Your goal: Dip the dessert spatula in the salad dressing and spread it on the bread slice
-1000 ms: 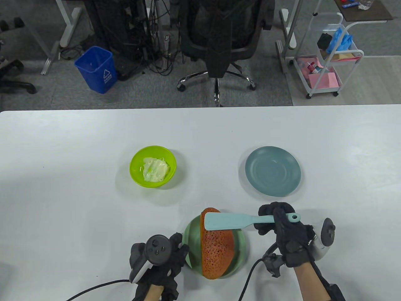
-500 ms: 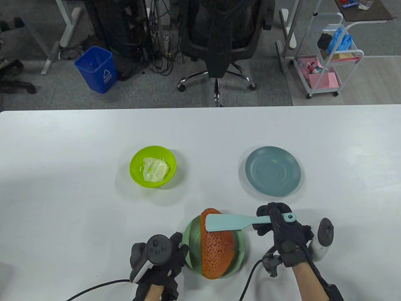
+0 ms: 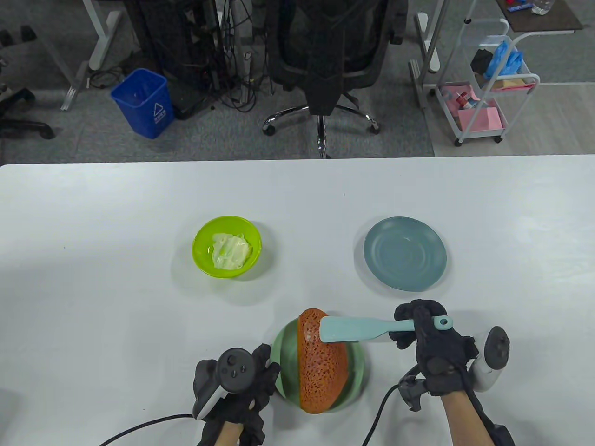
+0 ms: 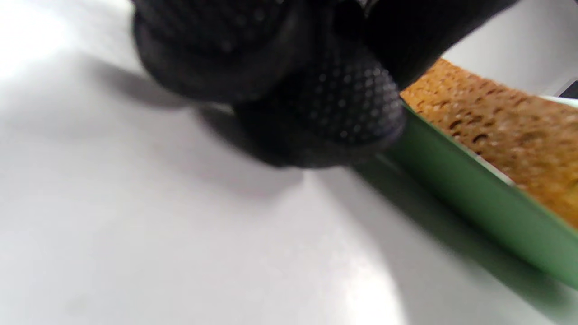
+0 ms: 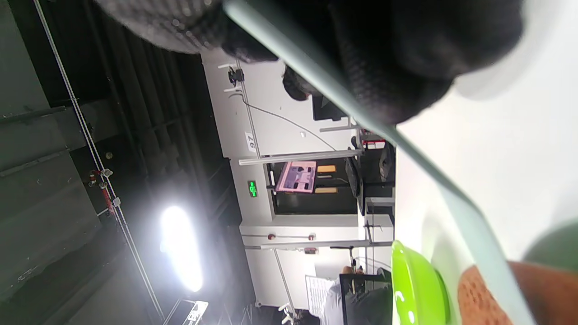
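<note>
Black-gloved right hand (image 3: 430, 341) grips the spatula (image 3: 367, 327) over bread (image 3: 320, 367); left hand (image 3: 241, 378) touches the plate (image 3: 284, 353).

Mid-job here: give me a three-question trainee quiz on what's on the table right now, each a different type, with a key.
1. True or false: the right hand grips the handle of the pale blue silicone spatula.
2. Multiple choice: the orange-brown bread slice lies on A) the dark teal round plate, B) the pale green round plate, C) the bare table.
3. Fill in: the creamy dressing sits in the lime green ____.

Key: 1 true; 2 B; 3 bowl.
</note>
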Demonstrator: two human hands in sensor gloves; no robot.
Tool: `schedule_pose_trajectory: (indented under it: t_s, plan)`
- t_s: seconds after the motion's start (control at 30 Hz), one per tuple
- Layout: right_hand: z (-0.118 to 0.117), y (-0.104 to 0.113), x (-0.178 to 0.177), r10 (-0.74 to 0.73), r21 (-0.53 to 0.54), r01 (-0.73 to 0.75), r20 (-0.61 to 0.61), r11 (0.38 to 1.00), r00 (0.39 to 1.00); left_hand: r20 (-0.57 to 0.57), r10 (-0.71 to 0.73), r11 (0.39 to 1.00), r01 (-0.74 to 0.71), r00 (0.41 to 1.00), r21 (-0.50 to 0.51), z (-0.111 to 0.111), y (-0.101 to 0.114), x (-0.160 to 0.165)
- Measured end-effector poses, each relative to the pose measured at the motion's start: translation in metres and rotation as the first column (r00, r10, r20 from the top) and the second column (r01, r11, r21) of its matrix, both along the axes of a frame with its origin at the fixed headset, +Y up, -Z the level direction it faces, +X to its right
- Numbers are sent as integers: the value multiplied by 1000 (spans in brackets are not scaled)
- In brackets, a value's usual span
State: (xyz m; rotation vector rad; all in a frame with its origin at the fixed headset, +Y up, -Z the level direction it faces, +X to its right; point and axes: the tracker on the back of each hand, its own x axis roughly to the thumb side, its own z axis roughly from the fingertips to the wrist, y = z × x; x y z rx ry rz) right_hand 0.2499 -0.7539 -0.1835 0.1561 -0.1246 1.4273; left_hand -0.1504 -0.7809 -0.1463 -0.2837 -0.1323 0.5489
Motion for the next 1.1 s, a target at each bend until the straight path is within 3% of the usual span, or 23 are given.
schedule_pose_trajectory:
  t_s: [0.53, 0.7, 1.1]
  plan:
    - [5, -5, 25, -59, -10, 60, 86, 998, 995, -6, 10, 1000, -10, 1000, -9, 0, 0, -1]
    - [4, -10, 24, -161, 48, 159, 41, 986, 986, -8, 13, 1000, -13, 1000, -12, 0, 0, -1]
    - [6, -10, -1, -119, 62, 125, -88, 990, 989, -16, 18, 1000, -19, 1000, -15, 0, 0, -2]
